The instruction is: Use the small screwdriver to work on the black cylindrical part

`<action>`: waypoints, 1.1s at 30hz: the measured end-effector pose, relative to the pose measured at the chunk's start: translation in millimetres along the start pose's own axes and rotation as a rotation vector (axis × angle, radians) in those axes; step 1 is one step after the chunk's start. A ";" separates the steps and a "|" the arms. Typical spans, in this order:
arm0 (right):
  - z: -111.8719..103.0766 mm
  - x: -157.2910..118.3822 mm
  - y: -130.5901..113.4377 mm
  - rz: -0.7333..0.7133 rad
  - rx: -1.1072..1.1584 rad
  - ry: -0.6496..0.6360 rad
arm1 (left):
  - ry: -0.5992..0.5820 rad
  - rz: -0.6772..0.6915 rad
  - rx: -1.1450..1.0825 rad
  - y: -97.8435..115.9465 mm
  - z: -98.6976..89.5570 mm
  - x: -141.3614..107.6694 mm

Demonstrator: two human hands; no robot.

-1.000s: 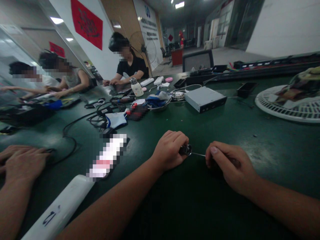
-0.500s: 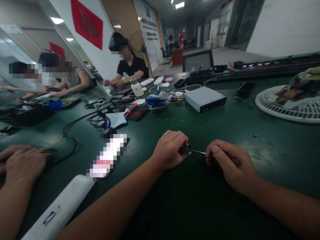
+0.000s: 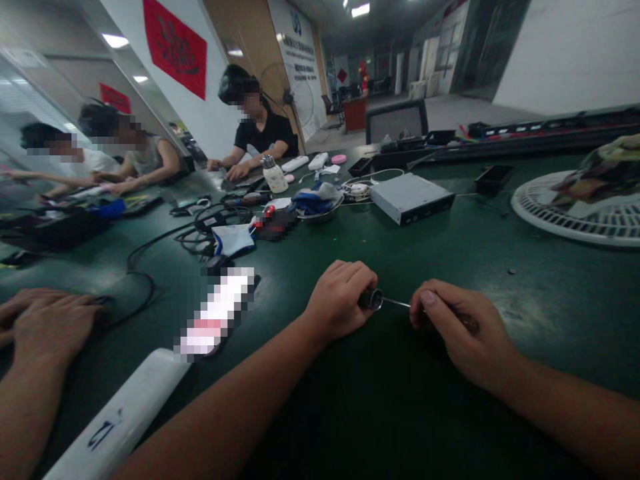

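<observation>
- dark metal cylinder: short, with a bright ring at one end; held between the two hands, just above the green bench mat, its body partly hidden in the left fingers
- left hand: closed around the cylinder, the fingers curled over it
- right hand: closed on a slim tool with a steel shaft, its dark handle mostly inside the grip
- shaft: runs level from the right hand to the cylinder's bright ring; its end meets the ring, and whether it enters cannot be told
- small dark speck: on the mat, ahead and right of the right hand
- grey metal box: farther ahead of the grip, flat on the mat
- steel bowl: ahead and left of the grip, holding blue and white cloth
- white and blue pouch: left of the bowl, beside tangled black cables
- white tube: left of the left forearm, with a pixelated object beyond it
- co-worker's hand: at far left, resting on the mat, well apart from the grip
- round white fan guard: far right, under patterned cloth
- co-worker in a black T-shirt: seated across the bench
</observation>
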State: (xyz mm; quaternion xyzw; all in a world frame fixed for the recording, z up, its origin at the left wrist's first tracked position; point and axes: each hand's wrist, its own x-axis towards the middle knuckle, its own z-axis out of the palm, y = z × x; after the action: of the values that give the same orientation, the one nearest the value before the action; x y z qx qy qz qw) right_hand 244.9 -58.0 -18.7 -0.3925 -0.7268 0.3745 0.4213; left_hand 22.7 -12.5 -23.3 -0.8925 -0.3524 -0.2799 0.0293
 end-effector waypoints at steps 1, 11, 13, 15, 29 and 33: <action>0.1 -0.1 -0.1 0.004 -0.004 0.006 | -0.006 0.000 0.000 0.1 0.1 0.0; -1.0 -0.1 0.2 -0.043 -0.013 -0.025 | -0.025 -0.006 -0.006 0.9 -0.7 1.3; -0.7 -0.7 0.4 -0.040 -0.035 0.005 | -0.029 -0.011 -0.009 0.5 -0.2 1.8; -0.6 -1.0 0.7 -0.045 -0.046 0.014 | -0.028 -0.018 -0.010 -0.1 0.3 2.2; -1.3 0.0 4.7 -0.067 -0.038 -0.019 | -0.026 -0.021 -0.008 -2.6 3.1 2.4; -2.3 0.6 4.2 -0.130 -0.029 -0.126 | -0.024 -0.004 -0.010 -3.3 3.9 3.1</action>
State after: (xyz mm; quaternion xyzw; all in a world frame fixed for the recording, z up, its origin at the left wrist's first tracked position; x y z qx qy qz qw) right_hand 247.8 -55.3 -21.3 -0.3261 -0.7810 0.3599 0.3926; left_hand 24.3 -7.2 -25.4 -0.8952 -0.3532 -0.2710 0.0202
